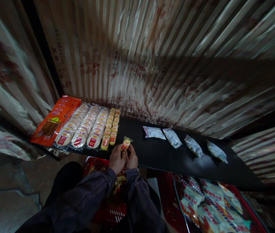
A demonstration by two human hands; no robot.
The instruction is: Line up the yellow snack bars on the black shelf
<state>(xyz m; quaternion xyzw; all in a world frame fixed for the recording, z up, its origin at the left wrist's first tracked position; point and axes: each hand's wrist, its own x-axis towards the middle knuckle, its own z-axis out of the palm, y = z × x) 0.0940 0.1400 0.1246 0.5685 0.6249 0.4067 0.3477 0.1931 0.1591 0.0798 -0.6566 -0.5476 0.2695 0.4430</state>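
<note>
Packet [126, 143] gripped between the closed fingertips of left hand [117, 159] and right hand [132, 158], over black shelf [147, 157] near its front edge; contact with shelf, cannot tell; rows of similar packs [105, 140] just left; four pouches [172, 138] lie well right.

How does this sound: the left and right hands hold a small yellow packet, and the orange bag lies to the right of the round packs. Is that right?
Not quite: the head view shows the orange bag to the left of the round packs. The left hand and right hand do hold a small yellow packet.
</note>
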